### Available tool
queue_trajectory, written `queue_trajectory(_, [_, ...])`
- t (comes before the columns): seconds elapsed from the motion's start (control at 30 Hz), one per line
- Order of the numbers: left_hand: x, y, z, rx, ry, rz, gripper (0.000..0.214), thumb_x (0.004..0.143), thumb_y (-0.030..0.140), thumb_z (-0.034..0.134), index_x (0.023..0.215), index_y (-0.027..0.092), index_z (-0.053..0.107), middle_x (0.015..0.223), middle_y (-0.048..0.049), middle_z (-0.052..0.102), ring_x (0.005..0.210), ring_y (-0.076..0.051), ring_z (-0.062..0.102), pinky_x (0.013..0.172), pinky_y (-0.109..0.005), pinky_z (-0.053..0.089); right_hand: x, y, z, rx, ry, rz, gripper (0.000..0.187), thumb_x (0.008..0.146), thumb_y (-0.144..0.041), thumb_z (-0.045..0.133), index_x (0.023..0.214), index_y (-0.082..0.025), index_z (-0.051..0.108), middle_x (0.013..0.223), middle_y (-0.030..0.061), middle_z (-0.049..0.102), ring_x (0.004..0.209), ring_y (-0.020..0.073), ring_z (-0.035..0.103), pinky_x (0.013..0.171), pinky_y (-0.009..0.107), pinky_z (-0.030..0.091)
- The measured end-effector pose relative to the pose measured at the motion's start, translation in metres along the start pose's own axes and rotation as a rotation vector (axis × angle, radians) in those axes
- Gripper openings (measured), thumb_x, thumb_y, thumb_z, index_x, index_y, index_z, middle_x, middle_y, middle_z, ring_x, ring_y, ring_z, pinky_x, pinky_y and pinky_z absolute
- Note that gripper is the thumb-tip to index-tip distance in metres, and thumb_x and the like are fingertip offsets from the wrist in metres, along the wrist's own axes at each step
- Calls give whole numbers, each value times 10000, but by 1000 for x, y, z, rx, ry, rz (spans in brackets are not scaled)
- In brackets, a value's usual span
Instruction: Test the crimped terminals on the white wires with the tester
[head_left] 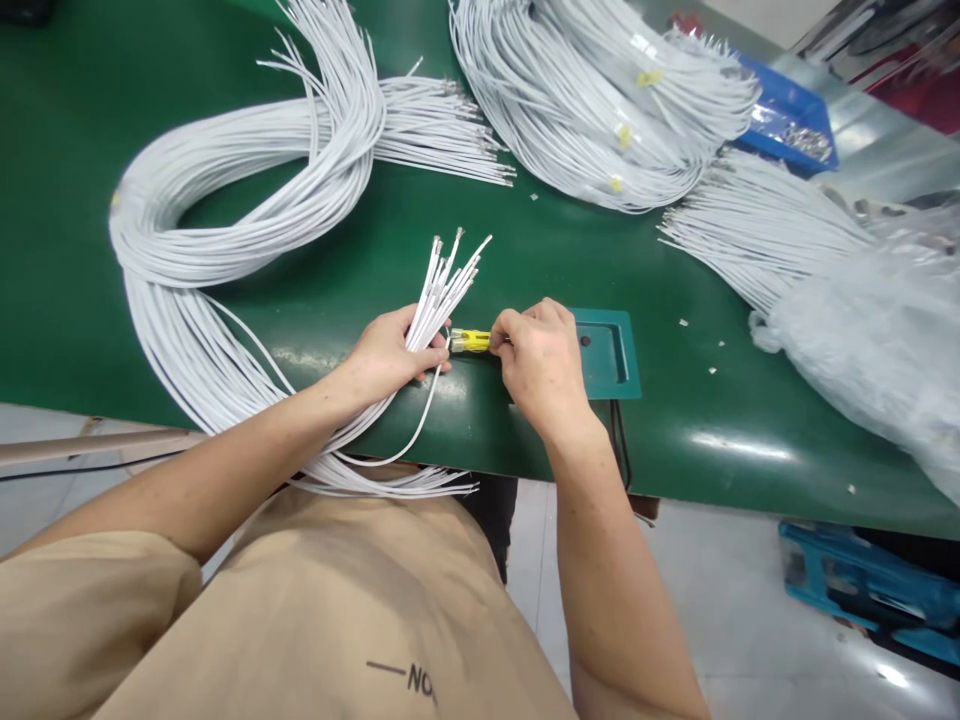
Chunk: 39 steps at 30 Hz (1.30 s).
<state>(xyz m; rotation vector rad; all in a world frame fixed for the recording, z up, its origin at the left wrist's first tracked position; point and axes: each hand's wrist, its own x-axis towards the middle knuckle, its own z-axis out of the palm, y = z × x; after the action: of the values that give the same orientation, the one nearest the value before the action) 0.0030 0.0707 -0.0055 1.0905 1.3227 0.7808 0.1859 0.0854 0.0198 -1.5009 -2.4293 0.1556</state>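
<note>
My left hand (390, 350) is closed round a bundle of white wires (441, 295), whose tipped ends fan out above my fingers. One wire loops down apart from the rest, beside my thumb. Close to those fingertips is a small yellow piece with a metal end (472, 341). The fingers of my right hand (541, 365) pinch its other end; what kind of piece it is I cannot make out. Behind that hand lies a teal tray (631, 360), partly covered by it. The held wires run back to a large coiled bundle (247, 250) on the left.
More white wire coils (570, 110) with yellow tags lie at the back. A blue bin (821, 105) holds small metal parts. Wires in a clear plastic bag (862, 310) cover the right side of the green table (712, 450). Loose wire ends (420, 485) hang at the front edge.
</note>
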Motion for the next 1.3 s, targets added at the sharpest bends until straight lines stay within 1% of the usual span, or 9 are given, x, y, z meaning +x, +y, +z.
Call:
queue_trajectory(0.27, [3, -3, -3, -38, -45, -39, 354, 651, 207, 714, 976, 150, 587, 760, -9, 634, 659, -168, 679, 455, -195, 444, -6, -18, -9, 74, 60, 10, 147, 854, -182, 509, 969, -168, 600, 949, 75, 650, 934, 234, 491, 876, 388, 351])
queue_trajectory(0.4, [1, -1, -7, 21, 21, -23, 355, 635, 219, 724, 970, 152, 628, 755, 0, 654, 618, -129, 629, 512, -209, 458, -22, -49, -2, 148, 56, -111, 235, 937, -285, 412, 885, -166, 608, 875, 61, 648, 841, 203, 492, 766, 343, 356])
queue_trajectory(0.63, [-13, 5, -12, -93, 14, 69, 374, 679, 232, 705, 1032, 163, 603, 988, -63, 685, 680, -137, 647, 479, -192, 421, -51, -97, 21, 24, -144, -352, 184, 878, -130, 447, 749, -158, 576, 737, 71, 605, 810, 230, 477, 663, 353, 311])
queue_trajectory(0.73, [-17, 6, -13, -147, 11, 112, 400, 690, 257, 717, 1054, 167, 578, 972, -57, 688, 662, -127, 643, 468, -184, 413, -58, -110, 24, -20, -184, -344, 176, 843, -86, 461, 723, -137, 579, 689, 91, 597, 804, 242, 498, 638, 349, 321])
queue_trajectory(0.87, [-24, 6, -16, -119, 47, 75, 341, 724, 376, 701, 970, 148, 640, 949, -70, 698, 804, -168, 654, 648, -243, 500, -65, -118, 10, 62, -363, -314, 137, 797, -62, 490, 723, -139, 576, 609, 61, 587, 648, 203, 517, 558, 317, 314])
queue_trajectory(1.03, [-33, 4, -22, -47, 9, 14, 387, 673, 428, 741, 972, 183, 711, 971, -58, 717, 812, -189, 643, 799, -318, 497, -57, -113, -16, 260, -619, -214, 240, 891, -245, 448, 722, -187, 609, 596, 7, 588, 452, 120, 406, 465, 283, 244])
queue_trajectory(1.13, [-35, 5, -26, -19, -36, 5, 407, 670, 447, 739, 985, 191, 718, 966, -57, 724, 815, -205, 652, 830, -351, 494, -53, -112, -16, 393, -772, -298, 171, 779, -205, 602, 609, -204, 588, 553, -38, 552, 425, 88, 326, 456, 262, 227])
queue_trajectory(1.23, [-37, 8, -28, 27, 10, 31, 412, 658, 453, 744, 975, 192, 728, 973, -54, 732, 902, -234, 652, 884, -353, 473, -49, -105, -11, 518, -733, -239, 162, 744, -182, 629, 588, -201, 590, 564, -52, 558, 462, 85, 379, 482, 239, 260])
queue_trajectory(1.3, [-40, 9, -28, 15, 0, 47, 417, 652, 435, 752, 992, 195, 726, 988, -48, 735, 960, -252, 645, 893, -344, 468, -41, -93, -11, 631, -545, 29, 265, 848, -280, 526, 609, -189, 597, 572, -35, 570, 490, 88, 427, 502, 233, 298])
